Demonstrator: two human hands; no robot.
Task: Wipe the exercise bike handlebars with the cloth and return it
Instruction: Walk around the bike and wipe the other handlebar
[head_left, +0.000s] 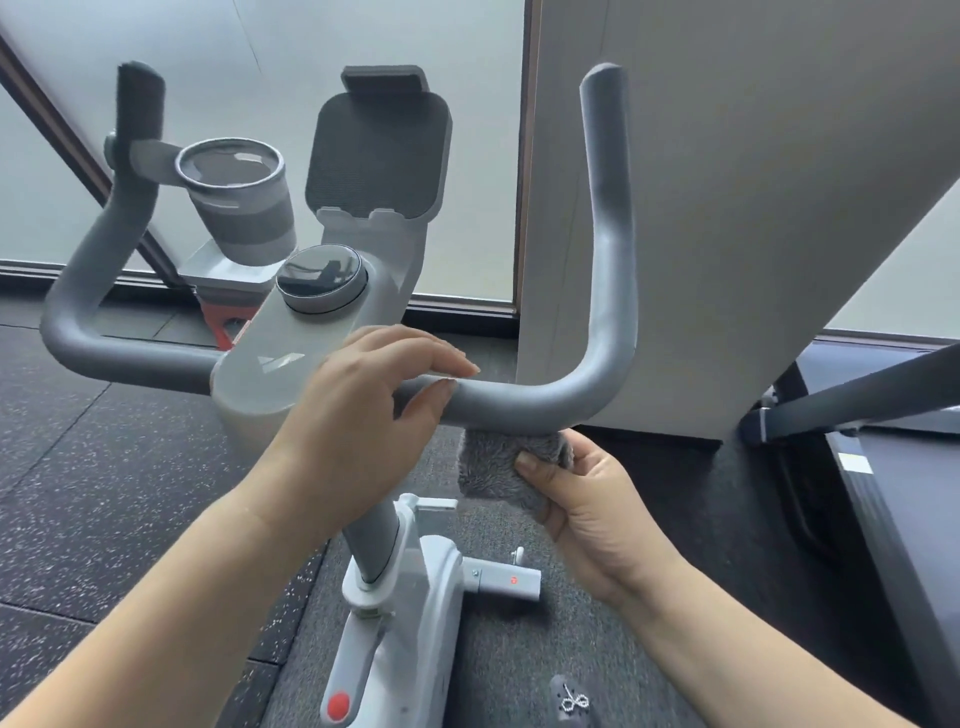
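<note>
The grey U-shaped handlebars of a white exercise bike fill the middle of the view. My left hand curls over the right half of the crossbar, next to the white console. A fluffy grey cloth is bunched up against the underside of the bar near its right bend. My right hand grips that cloth from below, thumb pressed into it. Part of the cloth is hidden behind the bar and my fingers.
A cup holder with a grey cup hangs on the left handlebar arm, and a tablet holder rises above the round display. A white pillar stands close behind the right arm. A treadmill is at the right, on dark speckled flooring.
</note>
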